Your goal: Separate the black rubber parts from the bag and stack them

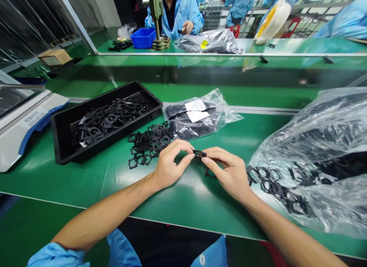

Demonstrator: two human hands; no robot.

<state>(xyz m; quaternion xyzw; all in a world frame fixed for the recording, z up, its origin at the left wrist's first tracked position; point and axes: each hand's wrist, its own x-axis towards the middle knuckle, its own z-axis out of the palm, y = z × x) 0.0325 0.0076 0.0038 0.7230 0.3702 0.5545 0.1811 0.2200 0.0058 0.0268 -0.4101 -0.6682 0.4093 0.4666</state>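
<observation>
Your left hand (172, 163) and right hand (228, 171) meet over the near green table (177, 205), around the middle of the scene. You have a black ring-shaped piece (200, 154) between them, just above the tabletop: the left thumb and index finger pinch its left end, and the fingers of your right hand grip its right end. From this view you cannot tell whether it is 1 part or 2 laid together. Just below your right thumb, another black part (210, 173) shows, partly hidden by that hand.

To the far left of your left hand lies a loose pile of black rings (153, 142). Beyond it on the left, a black tray (61, 140) sits at a slant, with many more black parts inside. A small clear bag (195, 127) with 2 white labels (196, 105) lies on the far side of your hands. On the right, near your right forearm, black parts (286, 190) spread at the mouth of a large clear bag (286, 140). At the far table, a co-worker's hand (187, 27) is raised behind a plastic bag (212, 43), right of a blue bin (142, 38).
</observation>
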